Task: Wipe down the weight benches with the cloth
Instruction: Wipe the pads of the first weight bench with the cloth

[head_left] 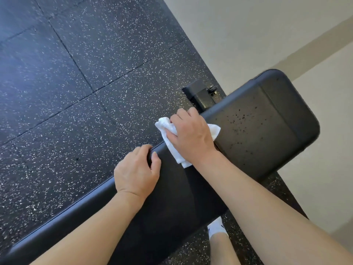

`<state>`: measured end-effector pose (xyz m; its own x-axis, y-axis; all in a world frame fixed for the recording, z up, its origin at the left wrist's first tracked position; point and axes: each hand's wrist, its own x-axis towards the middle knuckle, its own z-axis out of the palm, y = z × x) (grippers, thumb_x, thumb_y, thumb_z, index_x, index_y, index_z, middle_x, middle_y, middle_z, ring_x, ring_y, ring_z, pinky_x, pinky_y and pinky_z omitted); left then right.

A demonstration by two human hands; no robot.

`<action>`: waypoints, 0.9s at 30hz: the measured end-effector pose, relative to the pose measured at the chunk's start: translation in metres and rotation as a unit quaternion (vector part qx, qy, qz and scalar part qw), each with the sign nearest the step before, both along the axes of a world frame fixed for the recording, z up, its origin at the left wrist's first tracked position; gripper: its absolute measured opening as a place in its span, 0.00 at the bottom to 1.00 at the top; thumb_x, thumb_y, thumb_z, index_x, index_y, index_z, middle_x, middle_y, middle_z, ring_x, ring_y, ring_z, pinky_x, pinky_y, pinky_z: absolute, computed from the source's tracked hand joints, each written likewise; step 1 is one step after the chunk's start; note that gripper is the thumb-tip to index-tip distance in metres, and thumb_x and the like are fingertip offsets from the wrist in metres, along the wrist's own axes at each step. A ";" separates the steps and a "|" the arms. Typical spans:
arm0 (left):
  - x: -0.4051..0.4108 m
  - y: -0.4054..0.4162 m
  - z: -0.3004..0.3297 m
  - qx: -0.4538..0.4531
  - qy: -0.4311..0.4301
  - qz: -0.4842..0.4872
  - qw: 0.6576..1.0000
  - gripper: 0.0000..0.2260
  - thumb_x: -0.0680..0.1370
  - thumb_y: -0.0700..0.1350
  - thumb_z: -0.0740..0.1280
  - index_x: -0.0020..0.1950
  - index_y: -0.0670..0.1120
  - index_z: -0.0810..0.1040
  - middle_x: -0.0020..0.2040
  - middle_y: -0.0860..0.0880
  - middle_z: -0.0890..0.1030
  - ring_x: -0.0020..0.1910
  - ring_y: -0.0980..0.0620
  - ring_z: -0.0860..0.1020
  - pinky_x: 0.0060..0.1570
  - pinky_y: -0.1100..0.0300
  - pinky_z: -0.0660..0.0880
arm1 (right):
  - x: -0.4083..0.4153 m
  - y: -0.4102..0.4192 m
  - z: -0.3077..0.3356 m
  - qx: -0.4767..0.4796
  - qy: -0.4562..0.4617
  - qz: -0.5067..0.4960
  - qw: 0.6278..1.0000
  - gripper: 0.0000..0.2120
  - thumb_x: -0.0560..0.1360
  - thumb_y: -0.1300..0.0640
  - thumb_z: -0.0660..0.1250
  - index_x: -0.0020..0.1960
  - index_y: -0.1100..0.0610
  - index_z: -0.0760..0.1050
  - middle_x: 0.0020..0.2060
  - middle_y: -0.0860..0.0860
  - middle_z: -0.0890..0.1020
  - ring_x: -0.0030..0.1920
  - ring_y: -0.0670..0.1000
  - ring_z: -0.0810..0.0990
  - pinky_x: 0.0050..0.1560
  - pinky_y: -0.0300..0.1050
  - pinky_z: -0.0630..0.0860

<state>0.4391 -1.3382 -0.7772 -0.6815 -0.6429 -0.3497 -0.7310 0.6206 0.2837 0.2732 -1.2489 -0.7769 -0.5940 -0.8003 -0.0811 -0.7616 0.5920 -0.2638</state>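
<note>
Bench padding fills the middle of my head view, a long black cushion running from the lower left corner up to a rounded end at the upper right, close to the cream wall. Small dark droplets speckle the pad's far end, just beyond my right hand.

My right hand lies palm down on the white cloth, pressing it onto the bench's far edge. The cloth is bunched under the palm: one crumpled corner sticks out past the knuckles toward the floor side, a flatter corner shows on the thumb side over the pad, and a tail hangs out below the wrist. The fingers are curled over the cloth and wrap down past the cushion's rim, so I read that hand as clamped on the cloth against the pad.

My left hand sits just beside it, nearer to me along the same edge, not touching the cloth. Its fingers hook over the rim and the thumb rests on top of the pad, gripping the bench itself.

Beyond the edge is speckled black rubber floor. A black metal frame foot pokes out from under the pad near my right knuckles. Under the bench I see my white shoe.
</note>
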 end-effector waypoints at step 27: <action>0.035 0.057 -0.003 -0.073 0.096 -0.486 0.865 0.30 0.77 0.46 0.63 0.80 0.49 0.68 0.81 0.46 0.66 0.82 0.39 0.61 0.78 0.32 0.57 | 0.128 0.199 0.025 -0.151 -0.076 -0.359 0.918 0.08 0.80 0.52 0.66 0.54 0.56 0.76 0.50 0.48 0.75 0.50 0.52 0.72 0.46 0.49 0.74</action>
<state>0.4741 -1.2808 -0.7801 -0.9615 0.2397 -0.1341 0.2092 0.9555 0.2082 0.4009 -1.0495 -0.7523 -0.9772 -0.2072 -0.0460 -0.1449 0.8097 -0.5687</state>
